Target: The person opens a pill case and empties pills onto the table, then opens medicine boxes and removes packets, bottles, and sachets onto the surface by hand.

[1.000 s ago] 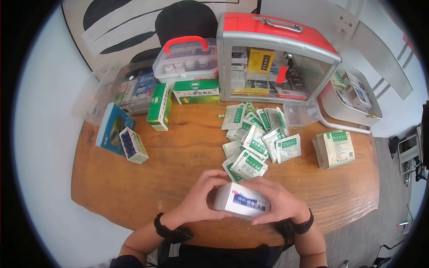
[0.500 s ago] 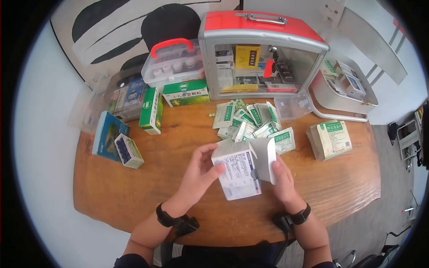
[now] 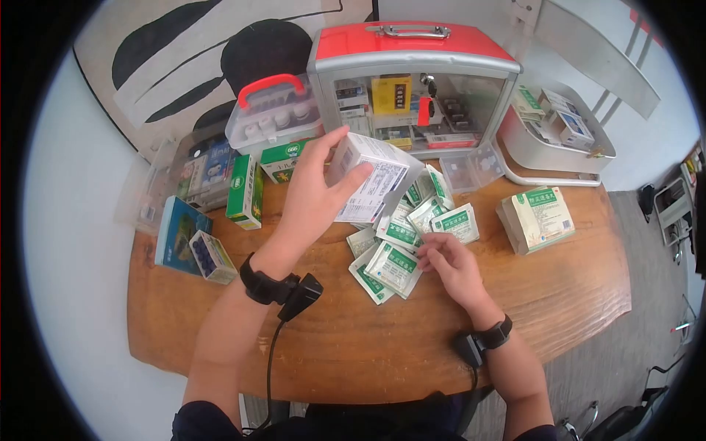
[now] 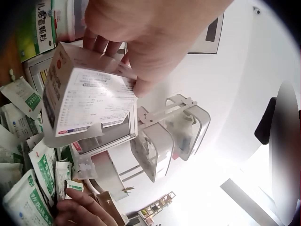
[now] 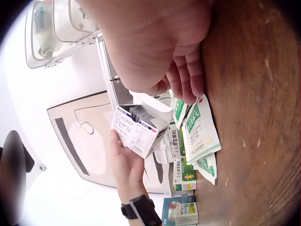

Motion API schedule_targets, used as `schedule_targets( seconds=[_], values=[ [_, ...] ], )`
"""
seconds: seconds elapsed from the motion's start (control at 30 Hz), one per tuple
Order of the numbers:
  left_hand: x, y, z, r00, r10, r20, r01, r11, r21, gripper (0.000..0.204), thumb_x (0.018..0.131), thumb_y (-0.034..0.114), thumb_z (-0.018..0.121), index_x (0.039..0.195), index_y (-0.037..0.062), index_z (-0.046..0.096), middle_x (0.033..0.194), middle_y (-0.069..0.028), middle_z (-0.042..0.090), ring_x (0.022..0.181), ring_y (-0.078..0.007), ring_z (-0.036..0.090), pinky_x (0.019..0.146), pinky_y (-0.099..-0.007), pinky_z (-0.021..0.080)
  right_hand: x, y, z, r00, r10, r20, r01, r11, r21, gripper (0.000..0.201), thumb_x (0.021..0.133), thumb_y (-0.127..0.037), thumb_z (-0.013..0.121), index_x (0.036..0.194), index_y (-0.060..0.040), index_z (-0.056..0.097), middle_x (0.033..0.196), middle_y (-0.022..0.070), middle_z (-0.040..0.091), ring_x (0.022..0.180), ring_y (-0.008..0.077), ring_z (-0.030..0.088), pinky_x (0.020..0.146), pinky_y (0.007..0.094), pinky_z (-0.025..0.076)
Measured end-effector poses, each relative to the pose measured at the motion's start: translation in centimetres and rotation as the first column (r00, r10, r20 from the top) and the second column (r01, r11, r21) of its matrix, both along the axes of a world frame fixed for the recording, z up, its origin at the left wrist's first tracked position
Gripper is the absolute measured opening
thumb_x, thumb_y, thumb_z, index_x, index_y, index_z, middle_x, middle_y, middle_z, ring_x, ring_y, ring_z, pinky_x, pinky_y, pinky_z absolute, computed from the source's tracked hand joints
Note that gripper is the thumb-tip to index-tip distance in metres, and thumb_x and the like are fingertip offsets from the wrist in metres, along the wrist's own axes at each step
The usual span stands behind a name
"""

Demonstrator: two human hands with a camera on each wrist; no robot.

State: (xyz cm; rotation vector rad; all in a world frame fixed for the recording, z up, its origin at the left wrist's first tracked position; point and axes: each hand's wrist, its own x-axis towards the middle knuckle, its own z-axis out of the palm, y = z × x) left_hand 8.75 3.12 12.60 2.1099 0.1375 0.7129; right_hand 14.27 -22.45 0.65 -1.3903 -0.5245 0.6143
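Observation:
My left hand (image 3: pixel 312 187) grips a white medicine box (image 3: pixel 376 180) by its sides, thumb across the printed face, holding it tilted above a pile of green-and-white sachets (image 3: pixel 395 267). The box's end flap hangs open, and in the right wrist view dark-edged packets (image 5: pixel 141 114) show inside the box. My right hand (image 3: pixel 454 272) is low at the right edge of the pile, its fingers loosely bent. In the right wrist view those fingertips (image 5: pixel 189 98) are right at the sachets' edge.
A red-topped medicine cabinet (image 3: pixel 415 44) stands at the back. Green boxes (image 3: pixel 245 192) and a clear red-handled case (image 3: pixel 273 117) are left of it. A beige carton (image 3: pixel 540 220) stands right; a blue box (image 3: pixel 180 234) lies left. A white bin (image 3: pixel 559 147) is at back right.
The white box, first held in both hands near the table's front, has been raised away with its flap opened. My right hand has let go and moved down to the sachets.

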Motion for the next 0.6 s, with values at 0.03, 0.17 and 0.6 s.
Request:
schedule_targets(
  seconds=[0.03,0.17,0.6],
  values=[
    [0.3,-0.1,0.4,1.0,-0.001,-0.012,0.002,0.998,0.06,0.064,0.085,0.03,0.077,0.137,0.0015,0.052,0.125,-0.0165,0.055,0.116,-0.0279,0.055,0.099,-0.0374,0.044,0.1,0.0,0.1,1.0,0.016,0.006,-0.016,1.0,-0.003,0.028,0.101,-0.003,0.05,0.127,0.0033,0.052,0.103,0.0094,0.065,0.09,0.014,0.065,0.08,0.0267,0.054],
    [0.4,-1.0,1.7,0.999,-0.001,0.037,-0.008,0.968,0.25,0.063,0.084,0.03,0.078,0.135,0.0023,0.055,0.124,-0.0157,0.054,0.115,-0.0288,0.055,0.099,-0.0381,0.044,0.0,0.0,0.5,1.0,0.028,0.012,-0.028,0.999,-0.023,0.025,0.1,-0.003,0.052,0.124,0.0041,0.055,0.102,0.009,0.066,0.089,0.0133,0.065,0.079,0.0265,0.054],
    [0.1,-3.1,2.1,0.986,-0.157,0.052,0.119,0.893,0.435,0.065,0.074,0.025,0.083,0.133,0.0086,0.061,0.122,-0.0096,0.057,0.113,-0.0295,0.055,0.097,-0.0403,0.043,0.0,-0.2,1.9,0.902,0.182,0.39,-0.134,0.98,-0.146,0.041,0.091,0.0,0.063,0.131,-0.0053,0.059,0.115,0.007,0.065,0.09,0.0119,0.062,0.076,0.0255,0.052]
  ],
)
